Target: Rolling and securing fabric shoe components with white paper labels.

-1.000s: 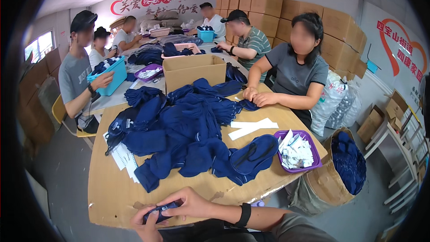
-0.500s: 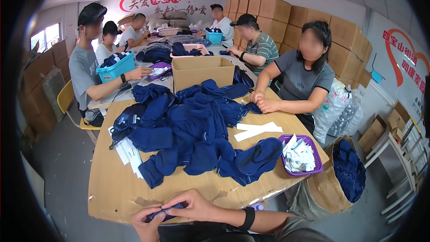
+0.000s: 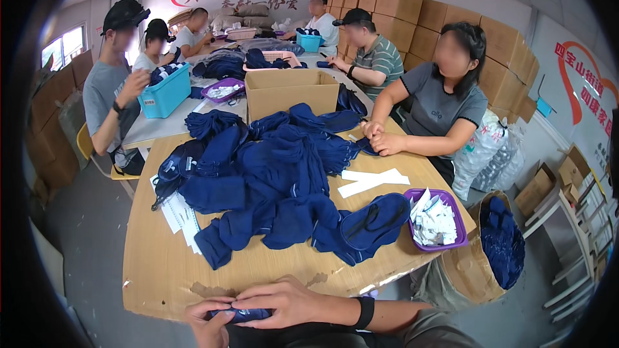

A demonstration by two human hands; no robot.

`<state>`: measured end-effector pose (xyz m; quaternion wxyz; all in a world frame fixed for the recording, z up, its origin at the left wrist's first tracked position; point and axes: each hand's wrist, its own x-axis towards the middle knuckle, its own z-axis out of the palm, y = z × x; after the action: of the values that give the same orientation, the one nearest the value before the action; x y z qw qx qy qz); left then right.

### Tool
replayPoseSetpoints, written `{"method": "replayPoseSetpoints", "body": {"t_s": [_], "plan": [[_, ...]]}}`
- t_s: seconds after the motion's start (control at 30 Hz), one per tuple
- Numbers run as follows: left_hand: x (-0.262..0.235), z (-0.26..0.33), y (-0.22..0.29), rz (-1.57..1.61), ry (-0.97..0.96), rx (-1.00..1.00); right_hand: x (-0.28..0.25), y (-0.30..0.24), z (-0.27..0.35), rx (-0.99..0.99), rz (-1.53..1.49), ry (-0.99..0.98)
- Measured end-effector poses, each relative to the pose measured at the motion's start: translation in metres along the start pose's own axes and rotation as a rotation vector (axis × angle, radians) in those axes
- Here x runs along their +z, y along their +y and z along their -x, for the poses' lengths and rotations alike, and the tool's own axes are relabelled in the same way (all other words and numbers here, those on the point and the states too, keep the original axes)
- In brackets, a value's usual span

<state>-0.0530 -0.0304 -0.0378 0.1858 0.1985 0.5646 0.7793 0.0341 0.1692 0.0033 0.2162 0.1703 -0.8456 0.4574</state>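
Low at the table's near edge, a rolled navy cloth bundle (image 3: 244, 315) with a small pale print is held between both hands. My left hand (image 3: 209, 322) closes round its left end, thumb in front. Along its top and right end lies my right hand (image 3: 284, 303), fingers bent over the cloth. Farther in, a large heap of navy cloth pieces (image 3: 277, 174) covers the middle of the table (image 3: 167, 283). A flat, slipper-shaped navy piece (image 3: 374, 224) with a black strap lies at its right.
A purple basket (image 3: 461, 235) of small white packets stands at the right edge. White paper strips (image 3: 374, 182) lie left of it. An open carton (image 3: 290, 93) stands behind the heap. A co-worker (image 3: 445, 109) sits at the right; a sack (image 3: 480, 248) of navy cloth stands below.
My right hand has flattened over the bundle, its fingers lower than before, and the pale print now shows. At the left, a co-worker's hand has risen from the small purple basket.
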Motion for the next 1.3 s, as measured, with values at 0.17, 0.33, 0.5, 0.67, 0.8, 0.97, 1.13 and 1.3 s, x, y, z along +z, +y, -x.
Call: {"method": "replayPoseSetpoints", "body": {"t_s": [0.17,0.33,0.5,0.67,0.8,0.97,1.13,1.3], "plan": [[0.005,-0.008,0.014,-0.009,-0.163,0.167,0.003,-0.003,0.003,-0.077,-0.093,0.111],[0.006,-0.003,0.02,-0.181,-0.121,0.035,0.005,0.003,0.007,-0.022,-0.281,0.121],[0.006,-0.009,0.019,-0.227,-0.178,0.235,-0.001,-0.002,0.004,0.082,-0.359,0.069],[0.016,-0.016,0.045,-0.433,-0.305,0.28,0.0,0.006,0.005,0.108,-0.396,0.077],[0.016,-0.015,0.031,-0.44,-0.235,0.241,0.001,0.015,0.005,0.169,-0.415,0.056],[0.012,-0.015,0.019,-0.306,-0.161,0.093,0.002,0.018,0.005,0.159,-0.386,0.088],[0.025,-0.018,0.018,-0.266,-0.069,0.107,0.001,0.017,0.004,0.157,-0.392,0.106],[0.026,-0.023,0.012,-0.247,-0.028,0.175,-0.004,0.012,0.004,0.175,-0.386,0.126]]}}
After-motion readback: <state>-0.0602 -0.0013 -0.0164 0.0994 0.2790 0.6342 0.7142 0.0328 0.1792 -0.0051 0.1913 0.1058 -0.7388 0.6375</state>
